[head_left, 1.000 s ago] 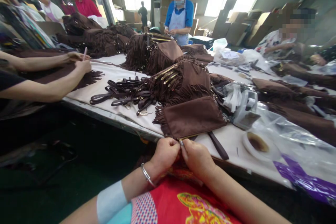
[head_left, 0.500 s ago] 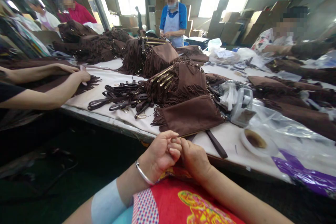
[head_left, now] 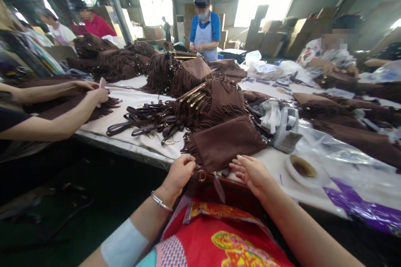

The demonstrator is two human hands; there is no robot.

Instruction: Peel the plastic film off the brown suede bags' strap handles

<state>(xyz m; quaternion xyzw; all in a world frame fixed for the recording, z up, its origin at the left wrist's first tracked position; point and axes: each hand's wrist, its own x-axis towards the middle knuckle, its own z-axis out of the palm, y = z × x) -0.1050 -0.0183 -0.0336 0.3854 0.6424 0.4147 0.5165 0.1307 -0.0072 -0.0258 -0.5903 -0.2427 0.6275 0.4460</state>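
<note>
A dark brown fringed bag [head_left: 230, 142] lies flat at the table's front edge, its fringe to the left. My left hand [head_left: 181, 173], with a silver bangle at the wrist, is closed at the bag's lower left corner, fingertips pinched against its edge. By the lower right edge, my right hand [head_left: 252, 171] is open, fingers stretched out and holding nothing. Between my hands, a gold metal clasp [head_left: 202, 176] and a dark leaf-shaped pull [head_left: 219, 188] hang over the table edge.
Dark straps with clasps [head_left: 147, 121] and piled fringed bags [head_left: 216, 96] lie beyond. A tape roll [head_left: 303, 169], a clear plastic box [head_left: 286, 129] and purple plastic [head_left: 360, 202] are rightward. A co-worker's hands [head_left: 94, 89] work at left; other people stand around the table.
My hands, together before at the bag's front edge, have moved apart. The right hand has opened and gone right; the left has moved left. The clasp and pull now show.
</note>
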